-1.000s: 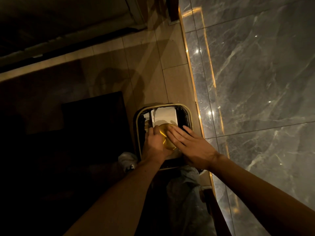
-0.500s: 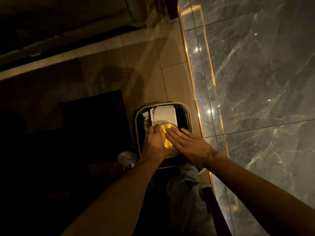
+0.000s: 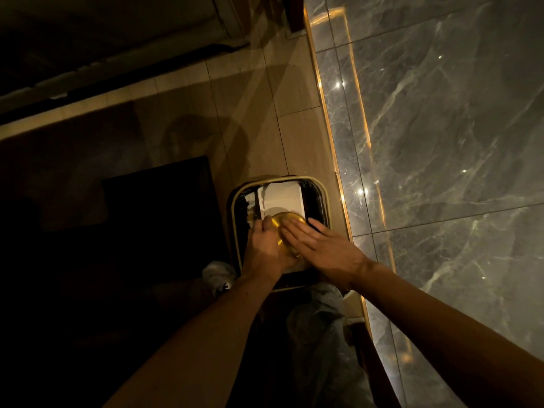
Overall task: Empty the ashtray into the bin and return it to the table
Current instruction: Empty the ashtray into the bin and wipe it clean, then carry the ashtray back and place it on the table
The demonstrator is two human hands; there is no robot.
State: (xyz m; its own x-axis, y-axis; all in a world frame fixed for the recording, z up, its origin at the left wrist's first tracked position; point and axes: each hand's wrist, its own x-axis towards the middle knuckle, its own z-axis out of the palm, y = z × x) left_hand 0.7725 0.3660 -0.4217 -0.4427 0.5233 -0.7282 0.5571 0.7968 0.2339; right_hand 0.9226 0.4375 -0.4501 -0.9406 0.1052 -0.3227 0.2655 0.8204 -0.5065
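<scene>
A round gold ashtray (image 3: 284,221) is held tilted over the open bin (image 3: 323,195), a dark rectangular bin with a pale rim and a black liner. My left hand (image 3: 265,245) grips the ashtray's left edge. My right hand (image 3: 323,248) lies flat against the ashtray's underside with its fingers straight and close together. A white piece of paper or card (image 3: 282,198) lies inside the bin, just beyond the ashtray. Most of the ashtray is hidden by my two hands.
The bin stands on a wooden floor (image 3: 259,119) next to a grey marble wall (image 3: 441,142) with a lit gold strip at its base. A dark mat or low furniture (image 3: 159,207) lies to the left. My leg and pale shoe (image 3: 217,275) are near the bin.
Both hands and the ashtray have stayed over the bin. My right hand has shifted slightly forward over the ashtray's back, covering more of it.
</scene>
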